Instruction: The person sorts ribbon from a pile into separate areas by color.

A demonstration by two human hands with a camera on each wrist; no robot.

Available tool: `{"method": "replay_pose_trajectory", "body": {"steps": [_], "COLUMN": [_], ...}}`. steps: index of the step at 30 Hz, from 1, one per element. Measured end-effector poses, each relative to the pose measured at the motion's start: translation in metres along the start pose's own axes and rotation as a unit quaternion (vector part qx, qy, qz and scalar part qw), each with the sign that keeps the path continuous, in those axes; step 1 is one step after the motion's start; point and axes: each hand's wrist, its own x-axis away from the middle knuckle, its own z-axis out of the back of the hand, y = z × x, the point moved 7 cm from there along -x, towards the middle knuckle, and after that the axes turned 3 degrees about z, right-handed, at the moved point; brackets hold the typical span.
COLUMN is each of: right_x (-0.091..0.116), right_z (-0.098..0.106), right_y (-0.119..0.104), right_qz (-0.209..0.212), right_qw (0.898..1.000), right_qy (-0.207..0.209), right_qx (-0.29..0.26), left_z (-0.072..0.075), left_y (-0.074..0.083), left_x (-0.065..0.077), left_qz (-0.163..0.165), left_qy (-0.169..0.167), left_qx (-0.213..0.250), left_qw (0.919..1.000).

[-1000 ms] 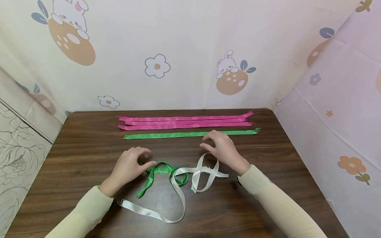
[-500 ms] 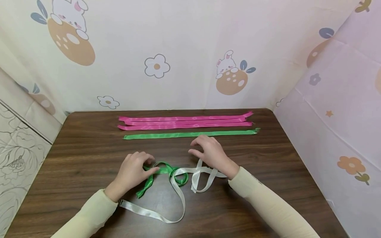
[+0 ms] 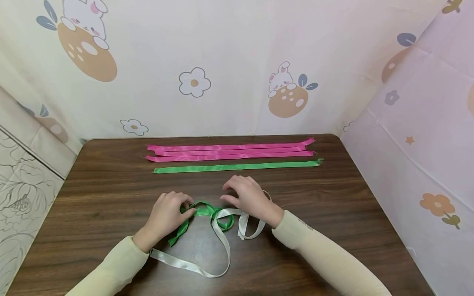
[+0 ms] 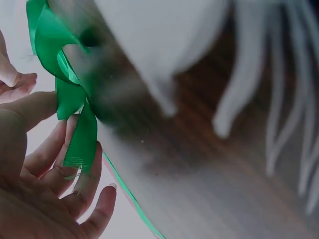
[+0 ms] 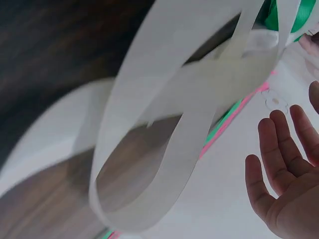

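My left hand (image 3: 169, 213) pinches the left part of a looped green ribbon (image 3: 202, 211) between thumb and fingers. In the left wrist view the green ribbon (image 4: 70, 99) passes between them, its frayed end hanging over the fingers. A white ribbon (image 3: 222, 236) crosses the green one, curving down to the left and looping to the right. My right hand (image 3: 249, 199) hovers over the white loop, hiding part of it. Its fingers hold nothing; the right wrist view shows this hand (image 5: 291, 174) with fingers apart, beside the white ribbon (image 5: 184, 144).
Several pink ribbons (image 3: 229, 154) lie flat along the back of the brown wooden table (image 3: 314, 255). One straight green ribbon (image 3: 207, 168) lies just in front of them. Patterned curtain (image 3: 237, 82) hangs behind the table and along its right side.
My right hand has moved left and slightly nearer, from above the straight green ribbon to over the white loop. The left hand has shifted a little right and taken hold of the looped green ribbon.
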Motion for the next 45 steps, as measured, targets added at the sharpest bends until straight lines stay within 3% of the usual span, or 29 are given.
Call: {"method": "replay_pose_trajectory", "body": {"steps": [6,15,31,45], "right_x": [-0.002,-0.004,-0.009,-0.008], "right_z": [-0.013,-0.022,-0.032,-0.017], "right_y": [-0.012,-0.026,-0.036,-0.031], "right_qz": [0.004,0.034,0.046,0.031], "right_qw": [1.000,0.999,0.999,0.999], "right_qy": [-0.030,-0.036,-0.018,0.031], "right_qx": [-0.005,0.008,0.019,0.003], "left_z": [0.007,0.021,0.037,0.053], "left_y": [0.003,0.007,0.023,0.030], "left_x": [-0.001,-0.005,-0.006,-0.003], "left_qz": [-0.011,-0.024,-0.038,-0.073], "left_qy": [0.012,0.023,0.036,0.067], "left_qx": [0.003,0.002,0.013,-0.014], "left_qw": [0.9999,0.9994,0.9986,0.9949]}}
